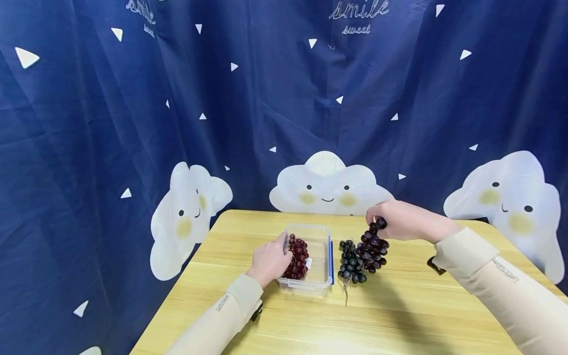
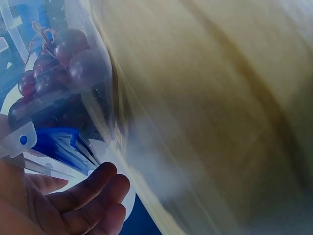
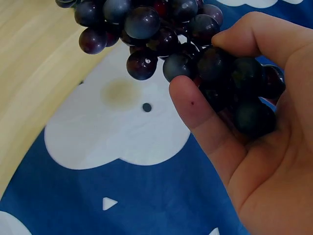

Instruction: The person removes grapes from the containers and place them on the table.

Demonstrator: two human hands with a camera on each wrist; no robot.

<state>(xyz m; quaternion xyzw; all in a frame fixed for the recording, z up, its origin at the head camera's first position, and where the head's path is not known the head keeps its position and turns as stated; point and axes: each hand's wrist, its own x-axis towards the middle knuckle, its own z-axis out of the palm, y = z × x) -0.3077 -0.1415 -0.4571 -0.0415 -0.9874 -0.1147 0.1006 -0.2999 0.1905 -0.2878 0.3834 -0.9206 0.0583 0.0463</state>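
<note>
A right hand [image 1: 396,220] holds a dark purple grape bunch [image 1: 372,252] by its upper end, fingers [image 3: 193,103] wrapped around the top berries, the rest dangling above the counter [image 1: 310,330] near a black grape bunch [image 1: 348,262]. The left hand [image 1: 268,261] grips the left side of a clear plastic container [image 1: 318,256], in which a red grape bunch [image 1: 299,251] lies. The hanging bunch looks light and floppy, its glossy berries probably slippery and, if real, easily bruised; the top appears the surest hold, with a gentle pinch kinder than a squeeze around the middle.
</note>
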